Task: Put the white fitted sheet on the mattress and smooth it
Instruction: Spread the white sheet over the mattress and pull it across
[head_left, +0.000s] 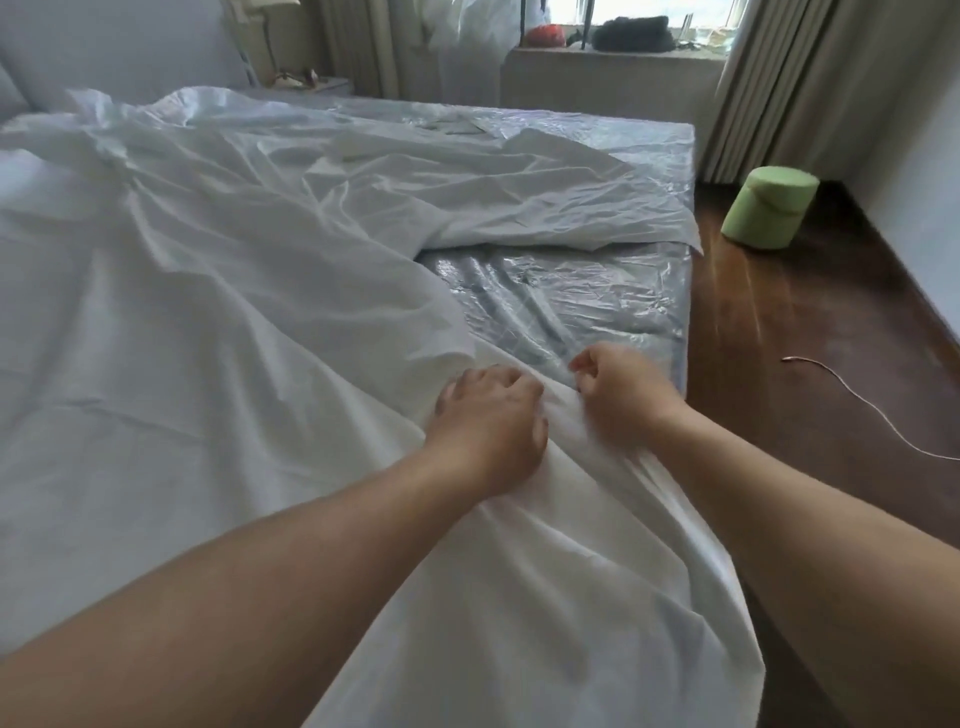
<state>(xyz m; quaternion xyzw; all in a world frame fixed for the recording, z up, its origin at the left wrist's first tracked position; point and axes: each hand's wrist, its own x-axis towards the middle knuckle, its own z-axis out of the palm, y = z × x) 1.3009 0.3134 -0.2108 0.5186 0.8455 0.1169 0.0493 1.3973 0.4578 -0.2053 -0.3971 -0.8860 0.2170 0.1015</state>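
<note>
Both hands low in the middle of the head view, on the near edge of the white fitted sheet (218, 291). Left hand (488, 421) lying on the fabric with fingers curled into a fold, apparently gripping it. Right hand (618, 387) just beside it at 3 o'clock, closed in a fist and seemingly pinching a bunched ridge of cloth; somewhat blurred, so the exact grip cannot be told for certain.

Sheet spread crumpled over most of the mattress (597, 301), from 9 o'clock across to 1 o'clock, one flap draped off the near edge at 6 o'clock. Still bare: a plastic-wrapped patch of mattress at 2 o'clock from the hands, shiny and wrinkled.

Likely light, limp and thin; no stiffness, folds collapsing wherever released. Probably sliding easily over the slick plastic, so liable to creep back once let go. Best taken at the hem or a corner, fabric bunched in a full fist rather than fingertips, then drawn toward the uncovered side at 3 o'clock and tucked under.

Off the bed at 2 o'clock, a green stool (769, 208) on the wooden floor (810, 312).
</note>
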